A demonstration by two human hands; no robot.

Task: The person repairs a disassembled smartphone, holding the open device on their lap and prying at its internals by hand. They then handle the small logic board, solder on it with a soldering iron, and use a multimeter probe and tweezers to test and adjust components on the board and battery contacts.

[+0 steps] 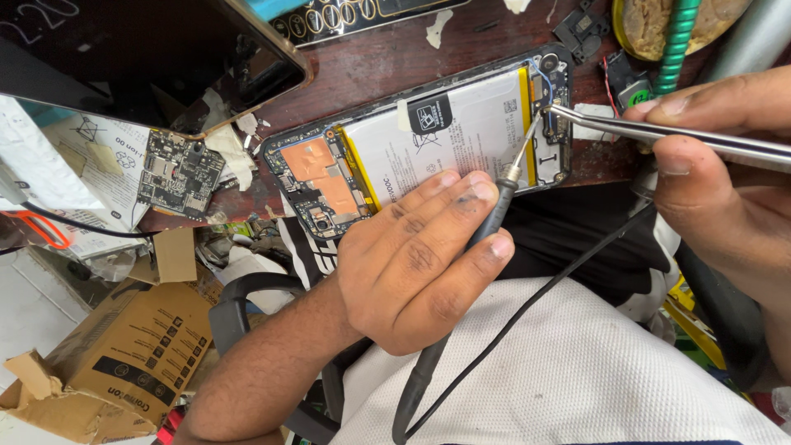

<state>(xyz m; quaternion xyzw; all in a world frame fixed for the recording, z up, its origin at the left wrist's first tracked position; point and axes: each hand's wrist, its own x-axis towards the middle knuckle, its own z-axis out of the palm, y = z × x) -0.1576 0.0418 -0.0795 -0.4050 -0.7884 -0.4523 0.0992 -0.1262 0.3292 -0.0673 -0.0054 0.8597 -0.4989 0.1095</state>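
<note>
My left hand (pixel 412 264) is clamped on the soldering iron (pixel 486 222), my right hand (pixel 725 173) on tweezers (pixel 659 132). I think a slip could burn the phone's battery (pixel 445 140).

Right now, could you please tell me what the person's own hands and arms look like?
Both hands are bare, with no gloves, rings or watch in view. The left hand has dark smudges on the fingers and knuckles, and its forearm is bare, with no sleeve showing. The right hand has short nails with dark grime at the fingertips.

loose circuit board (pixel 180 175), cardboard box (pixel 124 354)
</note>
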